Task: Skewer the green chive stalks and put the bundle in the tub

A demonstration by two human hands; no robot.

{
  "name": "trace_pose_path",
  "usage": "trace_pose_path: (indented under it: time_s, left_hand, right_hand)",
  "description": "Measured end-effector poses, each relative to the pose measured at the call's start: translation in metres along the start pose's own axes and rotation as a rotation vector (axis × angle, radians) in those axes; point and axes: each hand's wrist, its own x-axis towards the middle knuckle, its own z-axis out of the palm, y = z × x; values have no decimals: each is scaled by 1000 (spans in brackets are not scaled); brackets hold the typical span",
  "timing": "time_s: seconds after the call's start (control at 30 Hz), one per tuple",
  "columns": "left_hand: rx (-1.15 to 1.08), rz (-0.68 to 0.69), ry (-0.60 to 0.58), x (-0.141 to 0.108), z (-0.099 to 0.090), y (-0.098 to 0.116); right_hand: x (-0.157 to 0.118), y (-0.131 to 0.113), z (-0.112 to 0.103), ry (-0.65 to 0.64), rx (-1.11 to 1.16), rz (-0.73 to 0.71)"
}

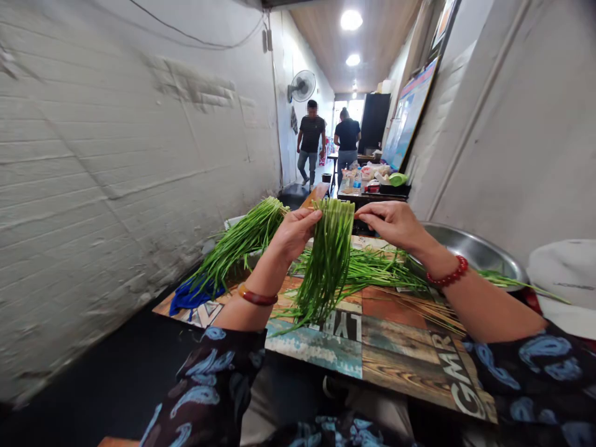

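A row of green garlic chives (329, 254) hangs in front of me, pale cut ends up and leaves drooping to the table. A thin skewer seems to run sideways through it near the top, mostly hidden by the stalks. My left hand (298, 231) pinches the skewer at the left edge of the row. On the other side, my right hand (393, 225) is closed with thumb and forefinger on the skewer's right end. More loose chives (382, 268) lie behind on the table. Bare bamboo skewers (426, 310) are spread to the right.
A large pile of chives (242, 239) rests at the left, beside a blue cloth (193, 298). At the right stands a steel basin (475, 248) with some stalks over its rim. The patterned table (395, 354) is before me. Two people and a cluttered table (347, 194) are farther back.
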Motion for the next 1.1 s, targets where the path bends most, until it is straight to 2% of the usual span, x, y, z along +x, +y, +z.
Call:
trace_pose_path:
  time_s: [0.23, 0.4, 0.53, 0.7, 0.87, 1.1]
  left_hand:
    - [43, -34, -92, 1, 3, -4]
    - [65, -89, -122, -1, 7, -5]
    - [47, -134, -120, 0, 8, -11]
    - [-27, -93, -132, 4, 11, -12]
    - [11, -127, -101, 9, 15, -16]
    - [-17, -193, -94, 8, 8, -29]
  right_hand:
    - [3, -5, -1, -55, 26, 9]
    - [-1, 2, 1, -44, 12, -47]
    - [-5, 6, 2, -48, 15, -27]
    - [-3, 5, -1, -82, 26, 19]
    - [-3, 8, 0, -65, 14, 17]
    - [-10, 14, 3, -105, 49, 42]
